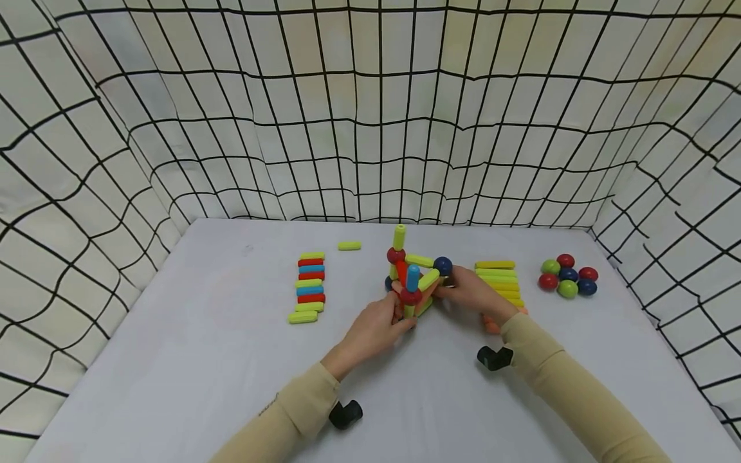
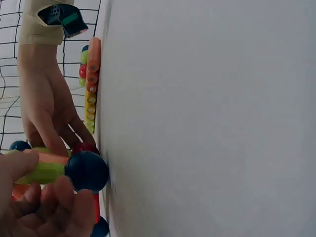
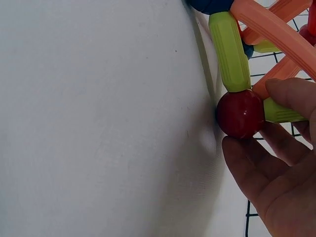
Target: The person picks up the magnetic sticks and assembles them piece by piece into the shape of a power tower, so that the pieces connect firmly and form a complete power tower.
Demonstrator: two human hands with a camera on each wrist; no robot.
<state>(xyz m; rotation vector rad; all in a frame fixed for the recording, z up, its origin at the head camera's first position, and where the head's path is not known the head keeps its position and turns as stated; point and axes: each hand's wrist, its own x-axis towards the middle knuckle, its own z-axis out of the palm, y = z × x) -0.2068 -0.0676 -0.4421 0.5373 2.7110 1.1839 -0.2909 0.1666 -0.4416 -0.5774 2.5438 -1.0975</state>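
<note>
While both hands meet over the pale table (image 1: 231, 360), the head view shows the rod-and-ball frame (image 1: 428, 280) between them, its blue rod (image 1: 413, 278) standing upright at the near corner. The left hand (image 1: 373, 328) is at that corner, the right hand (image 1: 471, 292) at the frame's right side, below a navy ball (image 1: 442, 266). Short rods (image 1: 311, 290) lie in a column to the left; yellow rods (image 1: 498, 280) and loose balls (image 1: 568, 274) lie to the right. From the left wrist, the left thumb presses a yellow-green rod (image 2: 47, 174) beside a dark blue ball (image 2: 87, 171), fingers curled opposite, pinching it. From the right wrist, the right thumb and fingers pinch a lime rod (image 3: 284, 111) joined to a red ball (image 3: 240, 114), with a fingertip just beneath the ball; orange bars (image 3: 276, 32) cross above.
</note>
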